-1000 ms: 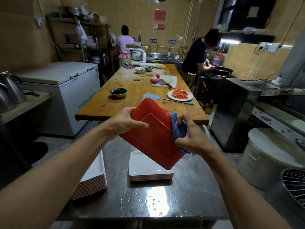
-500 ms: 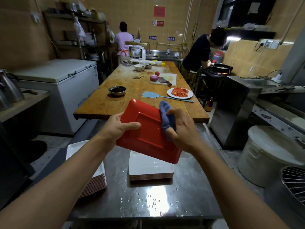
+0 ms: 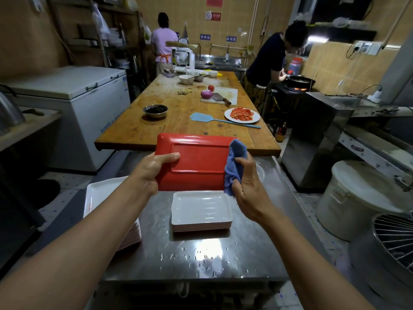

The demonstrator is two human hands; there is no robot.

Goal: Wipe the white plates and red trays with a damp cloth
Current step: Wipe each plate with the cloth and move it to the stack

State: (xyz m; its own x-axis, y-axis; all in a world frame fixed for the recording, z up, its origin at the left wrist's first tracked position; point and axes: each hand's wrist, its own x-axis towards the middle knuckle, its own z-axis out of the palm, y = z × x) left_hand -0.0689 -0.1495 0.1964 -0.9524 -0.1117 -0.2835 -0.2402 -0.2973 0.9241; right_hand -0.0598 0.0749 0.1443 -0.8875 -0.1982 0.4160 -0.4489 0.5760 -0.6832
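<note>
I hold a red rectangular tray [image 3: 196,162] level in the air above the steel table, its underside facing me. My left hand [image 3: 154,168] grips its left edge, thumb on top. My right hand [image 3: 248,186] grips a blue cloth [image 3: 234,164] and presses it against the tray's right edge. Below the tray a short stack of white plates [image 3: 201,209] with red rims sits on the wet steel table [image 3: 201,260]. A taller stack of the same plates [image 3: 98,193] stands at the left, partly behind my left arm.
A long wooden table [image 3: 178,121] runs ahead with bowls, a cutting board, a cleaver and a plate of tomato. A white chest freezer [image 3: 73,104] stands left, a white bucket [image 3: 357,198] and wire rack right. One person stands at the far counter, another at the stove.
The tray has turned from a steep tilt to level and wide across. The cloth slid from the middle of the tray to its right edge.
</note>
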